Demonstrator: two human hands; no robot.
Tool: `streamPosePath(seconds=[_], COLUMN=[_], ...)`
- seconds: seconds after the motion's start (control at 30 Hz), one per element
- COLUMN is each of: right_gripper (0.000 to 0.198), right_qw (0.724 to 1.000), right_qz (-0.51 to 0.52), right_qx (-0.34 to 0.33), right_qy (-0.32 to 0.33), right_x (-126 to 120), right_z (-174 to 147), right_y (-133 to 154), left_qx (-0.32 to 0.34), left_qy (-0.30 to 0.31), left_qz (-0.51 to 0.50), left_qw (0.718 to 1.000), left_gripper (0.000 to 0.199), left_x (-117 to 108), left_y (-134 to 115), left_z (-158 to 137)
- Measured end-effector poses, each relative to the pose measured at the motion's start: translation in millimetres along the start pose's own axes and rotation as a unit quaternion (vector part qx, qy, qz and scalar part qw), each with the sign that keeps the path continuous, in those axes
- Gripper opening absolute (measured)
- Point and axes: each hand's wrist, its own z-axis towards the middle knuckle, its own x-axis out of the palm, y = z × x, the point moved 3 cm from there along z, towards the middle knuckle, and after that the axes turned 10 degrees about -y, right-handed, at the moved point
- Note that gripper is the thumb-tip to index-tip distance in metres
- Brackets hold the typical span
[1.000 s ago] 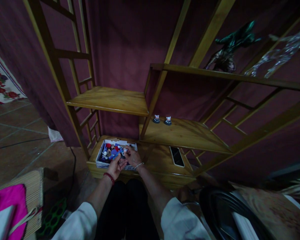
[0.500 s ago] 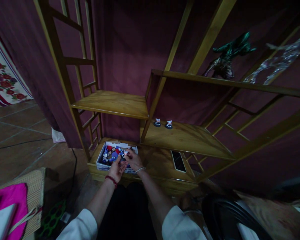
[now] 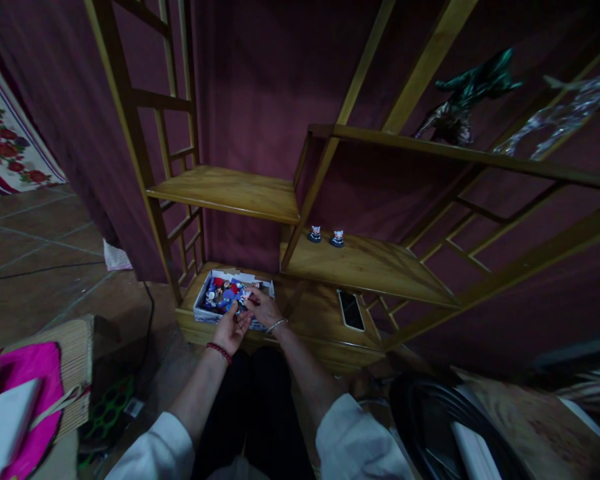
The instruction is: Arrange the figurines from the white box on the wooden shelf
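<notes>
- Head view, the only one: right hand (image 3: 264, 309) in a close pinch, thumb and fingers shut on a small figurine (image 3: 247, 296), pale at the top; finer detail too small to read.
- Figurine sits over the near right part of an open box (image 3: 206, 317), low-walled, rectangular, seemingly card, with a patterned front.
- Left hand (image 3: 234, 329) palm up, fingers loosely curled just beside the figurine; cannot tell whether they bear any of it.
- Box contents: a jumble of small toy pieces (image 3: 226, 296), rounded and irregular, blue, red and white, smooth-looking.
- Wrists: red beaded bracelet (image 3: 220, 351) on the left, thin pale bracelet (image 3: 277, 325) on the right.
- Box rests on the bottom board of a wooden shelf unit (image 3: 225, 190), yellow-brown, grained, straight-edged, lattice sides.
- Next board up, right: two squat figurines (image 3: 337, 239) upright on dark rounded bases, near each other, apart from the hands.
- Bottom board, right: flat phone (image 3: 351, 311), dark glossy face, pale edge.
- Upper right: metallic green-and-bronze sculpture (image 3: 475, 87); clear, glassy one (image 3: 555, 123) beside it.
- Behind: maroon cloth (image 3: 250, 87), soft folds.
</notes>
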Motion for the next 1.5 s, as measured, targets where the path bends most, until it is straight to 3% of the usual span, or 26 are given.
streamPosePath(seconds=[0.33,0.8,1.5], right_gripper=[0.032,0.031,0.032], right_qw=[0.998,0.996,0.995], right_qz=[0.028,0.034,-0.001], right_qx=[-0.029,-0.054,-0.075], right_qy=[0.047,0.061,0.066], right_x=[3,2,-3], right_z=[-1,2,4], right_y=[1,8,18], left_qx=[0.012,0.005,-0.003], left_qy=[0.016,0.062,0.089], left_qz=[0.016,-0.077,-0.074], left_qw=[1.000,0.995,0.993], left_gripper=[0.022,0.013,0.013], left_x=[-7,-15,-18], left_y=[-1,0,-1], left_z=[-13,-22,-21])
